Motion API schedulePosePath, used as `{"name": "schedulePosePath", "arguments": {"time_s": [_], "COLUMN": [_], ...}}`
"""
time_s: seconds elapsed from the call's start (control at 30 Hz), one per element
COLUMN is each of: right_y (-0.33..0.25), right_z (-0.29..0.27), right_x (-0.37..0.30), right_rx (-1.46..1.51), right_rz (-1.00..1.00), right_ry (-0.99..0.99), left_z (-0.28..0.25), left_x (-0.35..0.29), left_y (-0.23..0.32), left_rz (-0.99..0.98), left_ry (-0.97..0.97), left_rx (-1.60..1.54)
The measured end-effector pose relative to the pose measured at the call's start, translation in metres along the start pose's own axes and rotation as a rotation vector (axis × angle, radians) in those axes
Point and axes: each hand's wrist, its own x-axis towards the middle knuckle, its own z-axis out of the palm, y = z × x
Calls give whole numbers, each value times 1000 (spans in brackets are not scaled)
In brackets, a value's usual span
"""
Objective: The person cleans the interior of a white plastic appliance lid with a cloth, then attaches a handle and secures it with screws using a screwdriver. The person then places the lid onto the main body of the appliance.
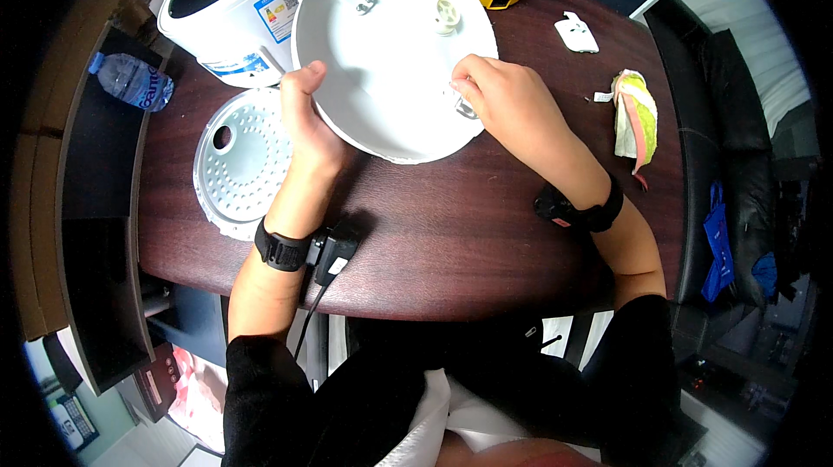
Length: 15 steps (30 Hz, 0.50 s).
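Two hands: your left hand (314, 124) grips the white lid's (382, 77) left rim, apparently steadying it; right hand (496, 94) pinches narrowly opposite, contents indistinct.

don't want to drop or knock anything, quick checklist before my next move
1. Left hand on the lid: ok, thumb over its rim.
2. Right hand at the lid: ok, fingertips inside its lower right edge.
3. Right hand's grip on the small metallic part there: cannot tell, the fingers partly cover it.
4. Space left of the lid free: not ok, the holed disc and white body are there.
5. Cable away from the lid: ok, it hangs below the left wrist.
6. Lid supported underneath: cannot tell, its underside is hidden.
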Motion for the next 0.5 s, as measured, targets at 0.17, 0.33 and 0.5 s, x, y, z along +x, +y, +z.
{"name": "schedulePosePath", "arguments": {"time_s": [0.17, 0.33, 0.5], "right_y": [-3, -3, -4], "right_z": [1, 0, -3], "right_x": [2, 1, -2], "right_rx": [-18, 11, 22], "right_rz": [21, 10, -12], "right_ry": [23, 56, 35], "left_z": [-1, -2, -4], "left_x": [-3, -4, -3], "left_y": [2, 3, 4], "left_rz": [2, 13, 5], "left_ry": [-62, -59, -56], "left_rx": [32, 43, 38]}}
